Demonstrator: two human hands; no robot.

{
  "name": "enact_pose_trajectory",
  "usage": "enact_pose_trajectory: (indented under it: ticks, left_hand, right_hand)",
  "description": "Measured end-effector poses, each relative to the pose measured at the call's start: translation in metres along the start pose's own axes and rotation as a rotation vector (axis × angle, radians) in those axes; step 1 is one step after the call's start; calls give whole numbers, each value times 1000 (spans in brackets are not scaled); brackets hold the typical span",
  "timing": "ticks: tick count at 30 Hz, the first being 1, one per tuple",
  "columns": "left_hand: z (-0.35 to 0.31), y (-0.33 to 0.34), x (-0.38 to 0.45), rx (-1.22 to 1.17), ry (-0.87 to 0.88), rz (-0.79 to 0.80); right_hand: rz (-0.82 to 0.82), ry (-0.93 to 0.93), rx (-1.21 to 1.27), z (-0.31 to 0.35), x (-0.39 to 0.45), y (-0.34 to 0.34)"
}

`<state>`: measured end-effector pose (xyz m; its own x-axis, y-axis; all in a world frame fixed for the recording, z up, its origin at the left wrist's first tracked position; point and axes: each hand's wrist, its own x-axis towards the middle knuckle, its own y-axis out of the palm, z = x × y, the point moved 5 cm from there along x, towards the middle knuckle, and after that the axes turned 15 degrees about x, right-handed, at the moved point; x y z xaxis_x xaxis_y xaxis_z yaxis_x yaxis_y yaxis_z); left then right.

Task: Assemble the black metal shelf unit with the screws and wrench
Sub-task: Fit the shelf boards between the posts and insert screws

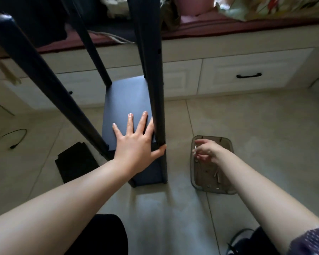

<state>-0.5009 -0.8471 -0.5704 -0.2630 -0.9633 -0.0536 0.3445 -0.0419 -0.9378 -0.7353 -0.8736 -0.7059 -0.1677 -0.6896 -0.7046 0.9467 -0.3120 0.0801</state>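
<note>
Cable (13,138): thin black lead lying on the floor tiles at my far left.
Black panel (75,161): flat dark piece on the floor, just left of the shelf unit.
Shelf unit (125,100): black metal, standing on the floor in front of me, one flat shelf fitted low down, upright posts rising past my view.
Near-left post (50,85): slants up toward my left, its foot at the shelf's near-left corner.
Near-right post (153,89): upright, at the shelf's near-right corner, a screw hole visible high on it.
My left hand (134,142): fingers spread and straight, palm pressed flat on the shelf, thumb touching the near-right post.
Tray (195,173): shallow clear plastic, on the floor just right of the shelf unit.
Screws (217,176): a few small metal pieces loose in the tray.
My right hand (206,151): over the tray, fingers curled, pinching a small metal screw at the fingertips.
Cabinet drawers (247,76): pale fronts with a black handle, behind the unit, under a cushioned ledge.
</note>
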Motion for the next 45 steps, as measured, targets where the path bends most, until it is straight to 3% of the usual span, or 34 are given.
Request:
enact_pose_trajectory:
  ticks: [5,11,14,25,32,45]
  left_hand:
    - [4,-3,4,-2,23,62]
    - [6,-7,3,-28,41,64]
    - [6,-8,1,-30,44,24]
    - [8,-19,-1,-47,83,-66]
    - [6,-19,-2,-68,89,-43]
    - [8,-17,-4,-35,80,-82]
  right_hand:
    - [190,-30,47,41,-76,24]
    - [280,-54,-95,73,-155,22]
    - [243,-62,-138,73,-177,20]
    - [172,-28,-54,60,-164,57]
    - [237,12,-110,42,-156,50]
    - [333,-82,-279,37,-152,55]
